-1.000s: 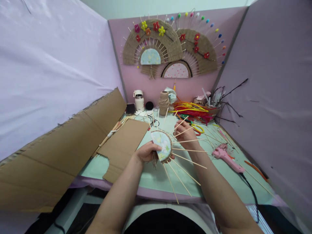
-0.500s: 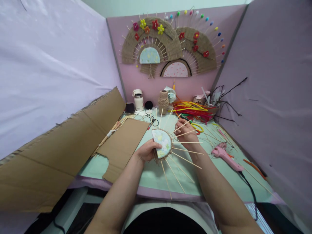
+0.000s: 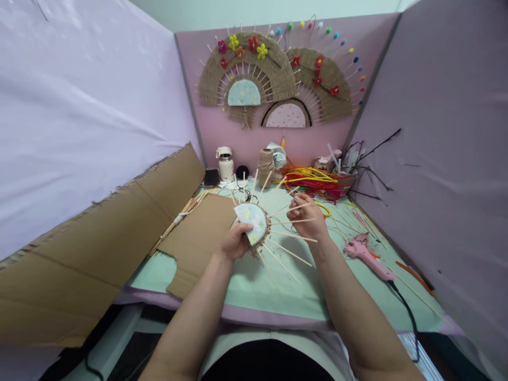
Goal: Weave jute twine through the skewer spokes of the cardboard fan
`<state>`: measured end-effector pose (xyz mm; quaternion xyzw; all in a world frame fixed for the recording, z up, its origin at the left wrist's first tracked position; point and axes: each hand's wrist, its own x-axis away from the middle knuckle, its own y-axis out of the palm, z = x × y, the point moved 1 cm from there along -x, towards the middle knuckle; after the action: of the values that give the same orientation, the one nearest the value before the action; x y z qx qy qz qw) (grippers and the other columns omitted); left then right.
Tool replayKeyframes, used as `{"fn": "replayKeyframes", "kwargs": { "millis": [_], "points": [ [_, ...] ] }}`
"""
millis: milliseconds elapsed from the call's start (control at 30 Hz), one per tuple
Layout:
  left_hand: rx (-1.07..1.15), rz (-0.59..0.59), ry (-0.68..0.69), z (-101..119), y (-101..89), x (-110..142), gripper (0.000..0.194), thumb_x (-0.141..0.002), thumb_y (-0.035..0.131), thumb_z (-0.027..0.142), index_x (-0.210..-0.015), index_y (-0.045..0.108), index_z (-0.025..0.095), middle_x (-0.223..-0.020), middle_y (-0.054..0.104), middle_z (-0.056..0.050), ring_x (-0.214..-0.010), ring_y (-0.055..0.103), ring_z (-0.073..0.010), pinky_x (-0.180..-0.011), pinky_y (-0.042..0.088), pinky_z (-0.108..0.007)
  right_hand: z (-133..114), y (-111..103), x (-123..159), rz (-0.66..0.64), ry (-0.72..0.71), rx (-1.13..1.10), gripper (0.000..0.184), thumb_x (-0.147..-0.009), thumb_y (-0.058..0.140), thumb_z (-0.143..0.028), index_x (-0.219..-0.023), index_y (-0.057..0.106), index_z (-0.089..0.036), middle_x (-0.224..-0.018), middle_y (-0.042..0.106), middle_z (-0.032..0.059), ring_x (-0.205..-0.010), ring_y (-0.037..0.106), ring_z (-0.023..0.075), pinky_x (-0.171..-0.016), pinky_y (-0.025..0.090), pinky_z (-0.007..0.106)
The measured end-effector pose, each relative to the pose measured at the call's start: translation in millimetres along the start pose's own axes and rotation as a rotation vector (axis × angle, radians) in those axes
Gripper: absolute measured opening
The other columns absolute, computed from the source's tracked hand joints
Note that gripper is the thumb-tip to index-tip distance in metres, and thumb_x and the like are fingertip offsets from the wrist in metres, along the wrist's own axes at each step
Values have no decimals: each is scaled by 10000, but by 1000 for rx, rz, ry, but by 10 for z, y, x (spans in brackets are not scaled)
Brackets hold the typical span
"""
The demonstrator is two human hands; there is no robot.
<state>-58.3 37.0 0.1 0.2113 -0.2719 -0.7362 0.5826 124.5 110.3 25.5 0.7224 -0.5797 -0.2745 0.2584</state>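
My left hand [image 3: 235,241] is closed on the flat edge of a half-round fan base [image 3: 256,221], thumb on top of its pale blue flowered face. Several thin wooden sticks [image 3: 291,252] spread out from the base's curved rim, and brown twine runs along that rim. To the right, my right hand [image 3: 305,214] is up among the stick ends with thumb and fingers pinched together. A thin strand of twine [image 3: 292,228] loops just below those fingers; the pinch itself is partly hidden.
Cardboard sheets [image 3: 198,222] lie at left beside a bundle of sticks [image 3: 178,218]. A pink glue gun [image 3: 369,256] rests at right. Behind stand a cone of twine [image 3: 266,165], a white bottle [image 3: 226,165] and red and yellow pipe cleaners [image 3: 313,179]. Two finished fans [image 3: 248,58] hang on the back panel.
The fan base has shifted left and slightly up in my left hand and has tilted, its sticks swinging with it. My right hand stays pinched, now a little farther from the base.
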Motion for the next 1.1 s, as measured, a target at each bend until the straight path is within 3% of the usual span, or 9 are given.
{"fn": "replayKeyframes", "kwargs": {
  "millis": [133, 233, 367, 500, 700, 967, 1100],
  "points": [
    [58, 145, 42, 42, -1, -18, 519, -658, 617, 167, -1171, 584, 96, -908, 756, -112, -748, 730, -232, -526, 564, -263, -59, 7, 26, -19, -52, -1, 268, -617, 810, -227, -777, 595, -227, -581, 534, -77, -459, 390, 43, -439, 340, 158],
    [78, 223, 69, 55, 14, -35, 461, -681, 595, 166, -1138, 587, 107, -927, 752, -110, -781, 731, -239, -511, 563, -267, -102, 26, 65, -43, -197, 65, 226, -651, 797, -269, -776, 610, -241, -605, 542, -65, -478, 396, 56, -465, 363, 191],
    [59, 236, 46, 60, 25, -38, 409, -679, 598, 167, -1085, 598, 111, -936, 751, -121, -778, 730, -238, -507, 562, -263, -139, 29, 91, 0, -397, 160, 205, -668, 794, -282, -771, 619, -253, -669, 571, -49, -504, 412, 67, -479, 366, 219],
    [-25, 206, -41, 29, -5, -31, 435, -651, 627, 176, -1079, 601, 104, -909, 757, -133, -726, 729, -242, -495, 557, -263, -155, 6, 70, 26, -454, 153, 227, -666, 814, -294, -773, 620, -246, -686, 603, -39, -507, 425, 61, -467, 354, 206],
    [-63, 35, -78, 2, -34, -14, 515, -627, 669, 182, -1129, 599, 89, -936, 754, -153, -722, 724, -232, -526, 547, -246, -163, -36, 32, 18, -394, 81, 232, -653, 828, -268, -769, 629, -238, -646, 591, -56, -480, 407, 46, -444, 340, 179],
    [-64, -161, -107, -72, -86, 23, 519, -589, 740, 191, -1083, 632, 75, -900, 747, -159, -723, 716, -242, -597, 552, -280, 48, -79, -69, 8, -68, 108, 315, -556, 845, -229, -737, 588, -212, -586, 542, -79, -429, 346, 28, -394, 275, 160],
    [-80, -265, -211, -154, -60, 50, 530, -571, 766, 166, -1077, 632, 82, -872, 745, -156, -728, 717, -263, -653, 572, -351, 184, -9, -37, -11, -66, 147, 323, -551, 842, -248, -749, 589, -211, -566, 526, -86, -424, 355, 33, -393, 283, 165]
  ]
}}
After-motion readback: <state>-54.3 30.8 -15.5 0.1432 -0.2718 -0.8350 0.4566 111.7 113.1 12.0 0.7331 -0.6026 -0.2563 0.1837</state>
